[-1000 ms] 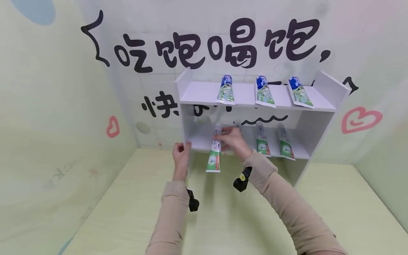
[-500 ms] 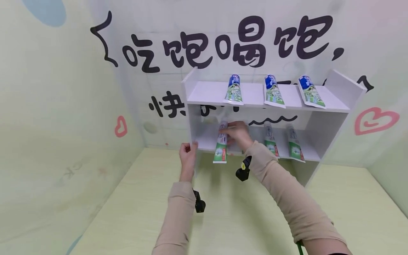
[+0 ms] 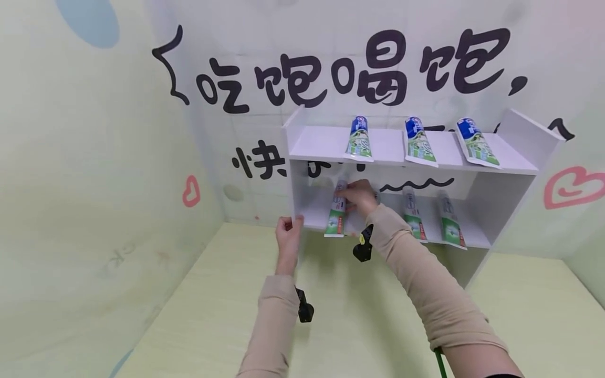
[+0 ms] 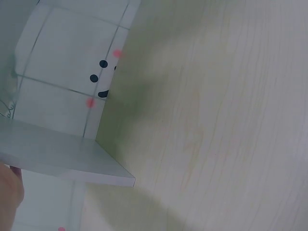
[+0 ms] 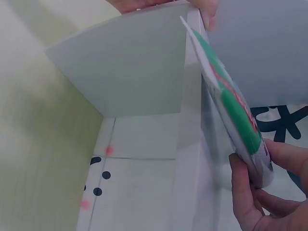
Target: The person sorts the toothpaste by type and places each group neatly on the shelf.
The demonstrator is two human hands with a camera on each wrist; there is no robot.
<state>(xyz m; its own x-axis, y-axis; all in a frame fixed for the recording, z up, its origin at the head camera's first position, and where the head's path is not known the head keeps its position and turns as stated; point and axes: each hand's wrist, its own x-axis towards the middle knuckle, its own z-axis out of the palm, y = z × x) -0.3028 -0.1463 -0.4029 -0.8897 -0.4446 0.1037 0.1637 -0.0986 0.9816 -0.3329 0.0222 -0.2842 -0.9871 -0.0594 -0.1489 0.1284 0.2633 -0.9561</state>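
My right hand [image 3: 361, 197] pinches a green-and-white toothpaste tube [image 3: 334, 223] near its cap end. The tube lies at the left of the lower level of a white shelf [image 3: 515, 149], its flat end toward me at the board's front edge. From the right wrist view, fingers and thumb [image 5: 276, 149] hold the round end, and the flat end tilts up off the shelf board. My left hand [image 3: 288, 236] grips the front edge of the shelf's left side panel, thumb on the inner side. The left wrist view shows only part of that hand [image 4: 9, 197].
Two similar tubes, one [image 3: 414, 218] beside another [image 3: 451, 223], lie to the right on the lower level; a third is mostly hidden behind my right hand. On the top level lie three blue-and-green tubes [image 3: 420, 147]. A lettered wall [image 3: 236, 210] stands behind.
My right hand has pushed the tube farther back onto the lower level, so less of it sticks out in front. The left hand keeps its hold. The head view has shifted left.
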